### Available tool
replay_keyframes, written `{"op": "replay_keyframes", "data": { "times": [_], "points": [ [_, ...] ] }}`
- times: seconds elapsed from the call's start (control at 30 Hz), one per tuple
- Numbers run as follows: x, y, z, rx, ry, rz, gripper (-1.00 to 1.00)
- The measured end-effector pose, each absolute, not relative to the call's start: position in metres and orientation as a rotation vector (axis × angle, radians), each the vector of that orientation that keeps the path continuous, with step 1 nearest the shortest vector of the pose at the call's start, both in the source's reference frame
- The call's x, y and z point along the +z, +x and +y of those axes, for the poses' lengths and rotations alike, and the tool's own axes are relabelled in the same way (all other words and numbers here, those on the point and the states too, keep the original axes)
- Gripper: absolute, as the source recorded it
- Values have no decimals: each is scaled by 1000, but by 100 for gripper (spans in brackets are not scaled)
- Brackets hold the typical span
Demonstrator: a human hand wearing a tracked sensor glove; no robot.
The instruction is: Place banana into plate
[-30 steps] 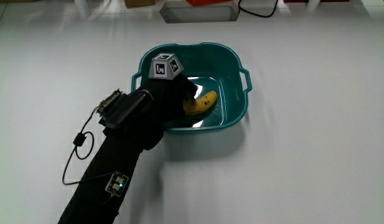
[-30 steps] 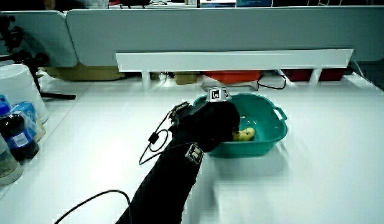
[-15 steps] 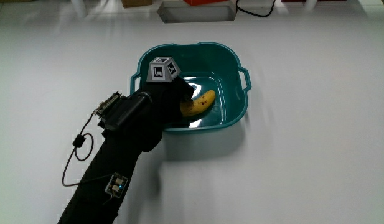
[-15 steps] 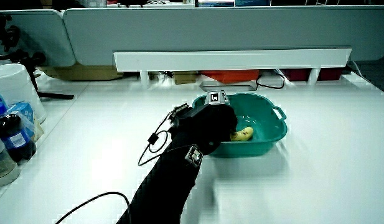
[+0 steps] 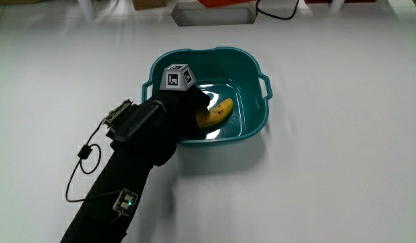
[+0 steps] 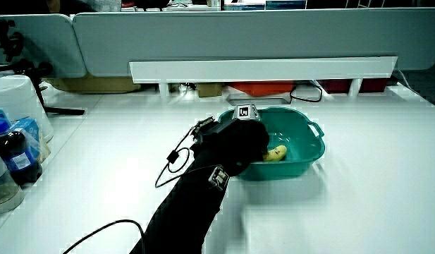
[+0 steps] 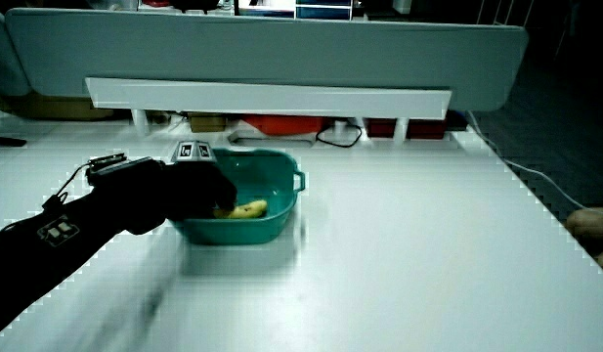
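Banana [image 5: 216,112] is lying inside the teal basin [image 5: 256,73], mid-frame in the main view. Your hand [image 5: 184,102] is reaching over the basin's rim and covering the banana's end. The grip is hidden under the glove, so I cannot tell whether you are holding the banana or only touching it.

Risks, as I judge them:
- If you are gripping while pulling away, you are dragging the banana back out.
- Your forearm [image 5: 137,145] is crossing close over the rim, so a sharp withdrawal could be tipping or sliding the basin.

Table [image 5: 329,169] is looking white, glossy and likely slippery. Partition [image 6: 238,28] is running along the table's edge in both side views. Bottles [image 6: 16,152] are standing at the table's edge in a side view.
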State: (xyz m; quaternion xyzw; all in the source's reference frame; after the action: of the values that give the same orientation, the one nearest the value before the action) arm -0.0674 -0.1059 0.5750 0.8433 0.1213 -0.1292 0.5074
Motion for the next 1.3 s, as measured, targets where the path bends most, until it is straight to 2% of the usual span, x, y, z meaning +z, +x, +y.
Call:
{"op": "replay_keyframes", "data": {
  "times": [0.43,0.67,0.97,1.3],
  "points": [
    [568,-65,-104,-310,2032,303,-83],
    [559,-70,-112,-350,2040,309,-100],
    [528,-69,-116,-407,2076,355,-100],
    [494,-76,-105,-419,2087,480,-100]
  ]
}}
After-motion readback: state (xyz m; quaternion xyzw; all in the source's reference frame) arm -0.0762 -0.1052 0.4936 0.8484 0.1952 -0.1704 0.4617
